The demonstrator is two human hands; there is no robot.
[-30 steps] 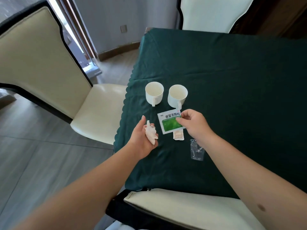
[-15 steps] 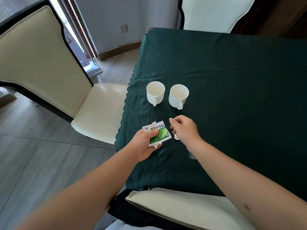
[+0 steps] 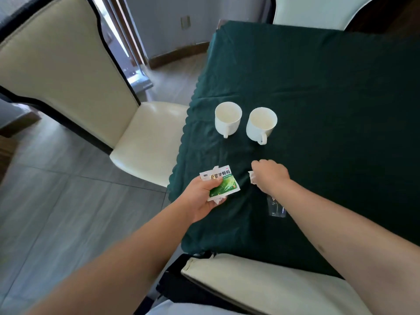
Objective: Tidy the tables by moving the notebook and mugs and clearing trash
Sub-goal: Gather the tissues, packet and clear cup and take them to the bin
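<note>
Two white mugs, the left mug [image 3: 228,118] and the right mug [image 3: 261,125], stand side by side on the dark green tablecloth [image 3: 329,92]. My left hand [image 3: 203,198] holds a green and white sachet [image 3: 221,184] with a crumpled tissue [image 3: 218,200] under it, near the table's left edge. My right hand [image 3: 270,175] is closed on a small white wrapper [image 3: 252,179] lying on the cloth. A clear plastic wrapper [image 3: 276,206] lies just under my right forearm. No notebook is in view.
A cream chair [image 3: 145,137] with a dark frame stands left of the table. Another cream chair seat [image 3: 261,289] is at the near edge, and a chair back [image 3: 318,10] at the far side. Grey tiled floor [image 3: 56,212] lies to the left.
My right hand passed the sachet to my left hand, which now grips it over the tissue. My right hand then dropped to the white wrapper and closed on it.
</note>
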